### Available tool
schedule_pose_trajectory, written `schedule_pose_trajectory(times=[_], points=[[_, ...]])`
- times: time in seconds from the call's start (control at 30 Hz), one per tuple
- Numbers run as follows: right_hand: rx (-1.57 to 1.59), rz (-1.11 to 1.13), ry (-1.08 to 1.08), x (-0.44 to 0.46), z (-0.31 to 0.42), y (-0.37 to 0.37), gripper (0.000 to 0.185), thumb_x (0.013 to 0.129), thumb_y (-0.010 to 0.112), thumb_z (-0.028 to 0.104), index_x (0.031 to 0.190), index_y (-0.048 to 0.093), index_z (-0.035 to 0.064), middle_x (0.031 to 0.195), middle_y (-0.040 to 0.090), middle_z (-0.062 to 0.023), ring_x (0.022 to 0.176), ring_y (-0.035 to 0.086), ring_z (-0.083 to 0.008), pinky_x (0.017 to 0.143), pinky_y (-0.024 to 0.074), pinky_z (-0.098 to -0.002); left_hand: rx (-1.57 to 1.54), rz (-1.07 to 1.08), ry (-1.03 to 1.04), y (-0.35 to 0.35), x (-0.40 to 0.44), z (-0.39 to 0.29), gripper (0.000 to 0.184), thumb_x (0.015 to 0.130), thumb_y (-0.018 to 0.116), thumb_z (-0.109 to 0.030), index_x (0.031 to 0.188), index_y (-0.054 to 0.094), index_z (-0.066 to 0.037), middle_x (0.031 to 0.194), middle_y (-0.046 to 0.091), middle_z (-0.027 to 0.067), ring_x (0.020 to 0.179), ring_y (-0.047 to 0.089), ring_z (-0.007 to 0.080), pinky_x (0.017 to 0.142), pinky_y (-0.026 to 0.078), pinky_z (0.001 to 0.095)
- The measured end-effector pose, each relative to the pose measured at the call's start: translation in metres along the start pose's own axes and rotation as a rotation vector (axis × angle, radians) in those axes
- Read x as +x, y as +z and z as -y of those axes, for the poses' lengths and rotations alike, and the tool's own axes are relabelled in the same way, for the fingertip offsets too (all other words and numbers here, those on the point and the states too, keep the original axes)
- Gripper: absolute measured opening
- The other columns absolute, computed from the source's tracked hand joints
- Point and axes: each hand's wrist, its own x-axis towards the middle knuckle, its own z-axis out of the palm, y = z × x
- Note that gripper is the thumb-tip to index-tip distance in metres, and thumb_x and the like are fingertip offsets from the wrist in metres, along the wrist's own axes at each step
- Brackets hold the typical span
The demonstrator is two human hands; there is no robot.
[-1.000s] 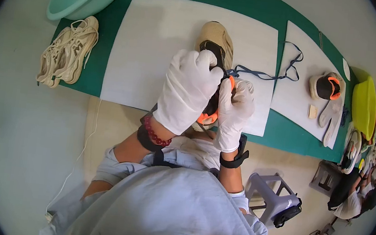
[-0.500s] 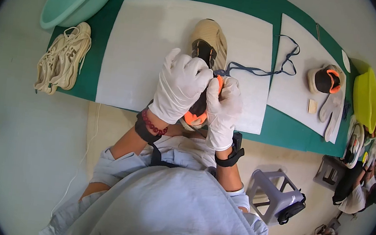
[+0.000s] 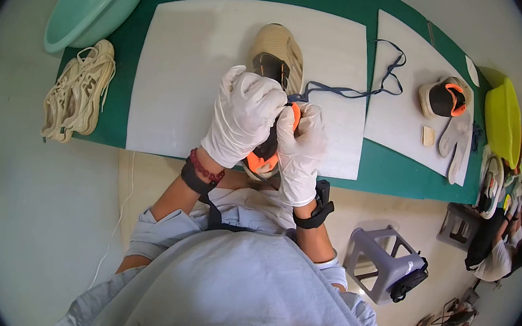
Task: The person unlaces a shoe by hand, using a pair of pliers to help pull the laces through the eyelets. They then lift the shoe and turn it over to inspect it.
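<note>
A beige and black sneaker (image 3: 281,42) with an orange collar lining lies on the white board, toe pointing away from me. My left hand (image 3: 245,117), in a white glove, is closed over its lacing area, and its fingertips meet the dark blue shoelace (image 3: 340,91). The lace trails from there to the right, past the board's edge. My right hand (image 3: 301,151), also gloved, pinches the sneaker's right side, with part of the orange lining between thumb and fingers. Both hands hide the eyelets and most of the tongue.
A second sneaker (image 3: 443,97) stands on the right-hand board beside an insole (image 3: 452,141) and a small beige block (image 3: 428,136). White sneakers (image 3: 82,91) and a teal basin (image 3: 95,6) are at left. A yellow basin (image 3: 503,120), grey stool (image 3: 382,254) and another person (image 3: 505,255) are at right.
The view has shifted slightly, so the table and its contents appear further left. Both hands remain closed at the sneaker, with only small finger movement.
</note>
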Motion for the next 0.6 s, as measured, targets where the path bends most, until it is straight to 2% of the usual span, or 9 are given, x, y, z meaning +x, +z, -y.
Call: schedule_pose_trajectory(times=[0.1,0.3,0.4,0.5,0.6], points=[[0.013,-0.006,0.021,-0.0010,0.0021,0.0006,0.020,0.101,0.074,0.022,0.103,0.069,0.0033,0.094,0.067,-0.0140,0.082,0.066,-0.0310,0.075,0.0540,-0.0390,-0.061,-0.016,0.004,0.0005,-0.0009,0.0021,0.016,0.084,0.075,-0.015,0.098,0.068,-0.018,0.103,0.068,-0.0022,0.101,0.061,0.0223,0.115,0.035,0.0483],[0.008,-0.031,-0.076,-0.0021,-0.0031,0.0010,0.020,0.103,0.071,0.023,0.102,0.068,0.0036,0.093,0.066,-0.0145,0.081,0.065,-0.0315,0.075,0.0537,-0.0383,-0.060,-0.068,-0.007,0.0007,-0.0025,-0.0011,0.019,0.079,0.080,-0.012,0.093,0.068,-0.016,0.099,0.070,-0.0008,0.099,0.063,0.0248,0.113,0.037,0.0483],[-0.006,-0.017,-0.088,-0.0016,-0.0034,-0.0004,0.020,0.105,0.069,0.023,0.104,0.067,0.0026,0.092,0.066,-0.0137,0.080,0.064,-0.0282,0.075,0.0534,-0.0372,-0.058,-0.082,-0.007,0.0011,-0.0007,-0.0011,0.020,0.079,0.081,-0.013,0.094,0.068,-0.016,0.099,0.069,-0.0009,0.098,0.062,0.0245,0.111,0.038,0.0477],[0.190,-0.018,0.093,-0.0060,-0.0050,0.0022,0.023,0.107,0.067,0.024,0.106,0.065,0.0017,0.088,0.064,-0.0118,0.076,0.062,-0.0235,0.073,0.0523,-0.0355,-0.069,-0.069,-0.024,0.0003,0.0001,-0.0019,0.020,0.079,0.082,-0.014,0.095,0.069,-0.016,0.099,0.070,-0.0015,0.101,0.061,0.0237,0.109,0.039,0.0472],[0.158,-0.009,0.115,-0.0062,-0.0035,-0.0004,0.022,0.108,0.066,0.024,0.106,0.063,0.0016,0.086,0.063,-0.0105,0.074,0.059,-0.0199,0.070,0.0509,-0.0339,0.018,-0.051,-0.048,-0.0033,-0.0003,-0.0040,0.021,0.079,0.083,-0.016,0.096,0.070,-0.018,0.098,0.068,-0.0021,0.101,0.059,0.0234,0.105,0.040,0.0466]])
